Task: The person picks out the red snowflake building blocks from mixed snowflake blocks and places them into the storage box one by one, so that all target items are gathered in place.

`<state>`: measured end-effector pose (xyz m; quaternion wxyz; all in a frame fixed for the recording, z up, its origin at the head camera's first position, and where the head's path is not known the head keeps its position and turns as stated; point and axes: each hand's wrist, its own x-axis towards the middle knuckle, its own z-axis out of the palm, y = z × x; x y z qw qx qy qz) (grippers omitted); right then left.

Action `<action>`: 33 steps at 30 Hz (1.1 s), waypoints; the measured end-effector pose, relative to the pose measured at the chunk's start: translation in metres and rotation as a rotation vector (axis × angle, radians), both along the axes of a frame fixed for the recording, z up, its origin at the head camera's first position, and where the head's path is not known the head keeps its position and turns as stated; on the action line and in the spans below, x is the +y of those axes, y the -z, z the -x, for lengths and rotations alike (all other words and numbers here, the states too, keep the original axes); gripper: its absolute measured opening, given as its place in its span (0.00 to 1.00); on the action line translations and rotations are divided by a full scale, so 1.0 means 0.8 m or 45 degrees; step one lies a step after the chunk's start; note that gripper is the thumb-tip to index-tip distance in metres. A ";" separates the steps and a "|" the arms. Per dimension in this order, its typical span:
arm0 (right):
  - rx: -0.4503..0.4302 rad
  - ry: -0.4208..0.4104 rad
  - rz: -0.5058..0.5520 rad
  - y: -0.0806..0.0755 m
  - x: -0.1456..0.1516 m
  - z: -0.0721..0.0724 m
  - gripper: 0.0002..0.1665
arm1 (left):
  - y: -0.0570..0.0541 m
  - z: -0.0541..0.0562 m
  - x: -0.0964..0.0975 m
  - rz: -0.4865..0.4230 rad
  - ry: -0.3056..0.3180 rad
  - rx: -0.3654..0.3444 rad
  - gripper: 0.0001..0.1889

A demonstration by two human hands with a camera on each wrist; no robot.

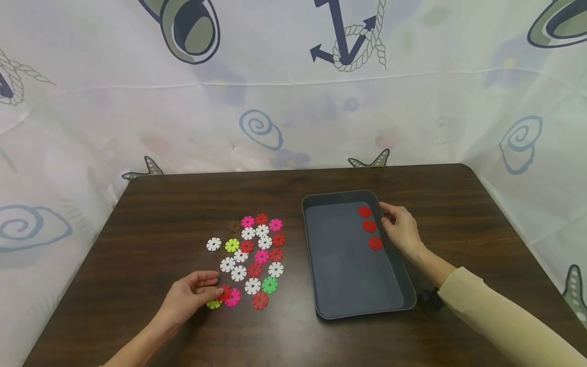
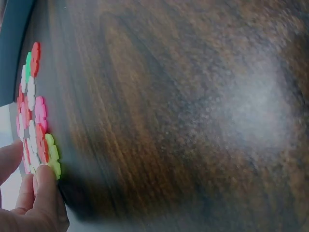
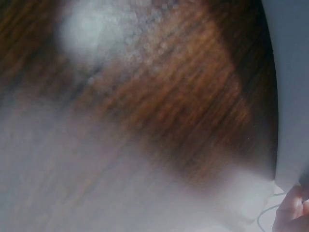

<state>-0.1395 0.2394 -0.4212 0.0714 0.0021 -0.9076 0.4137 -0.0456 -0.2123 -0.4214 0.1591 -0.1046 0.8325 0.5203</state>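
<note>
Judged part-done: three red notched flat discs (image 1: pixel 369 226) lie in the dark-grey rectangular tray (image 1: pixel 339 265), right of centre; mixed-colour notched discs (image 1: pixel 252 286) remain centre-left on the brown wood-grain tabletop (image 1: pixel 137 244). Left hand (image 1: pixel 190 295): grip parted, thumb at a red disc (image 1: pixel 225 292). Right hand (image 1: pixel 402 228) touches tray; can't tell grip.

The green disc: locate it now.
In the head view, the green disc lies left of the gray tray, immediately right of a white disc and beside a red disc.
</note>
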 end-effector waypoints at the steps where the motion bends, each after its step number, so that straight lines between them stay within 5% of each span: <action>1: 0.001 0.000 0.003 0.000 0.000 0.000 0.24 | 0.001 0.000 0.000 0.018 0.009 0.010 0.27; 19: 0.000 -0.011 0.008 0.001 -0.001 -0.001 0.24 | 0.005 -0.003 0.008 0.370 0.148 0.243 0.21; 33: -0.020 -0.008 0.013 0.001 0.000 0.000 0.24 | 0.004 -0.001 0.012 0.465 0.189 0.279 0.17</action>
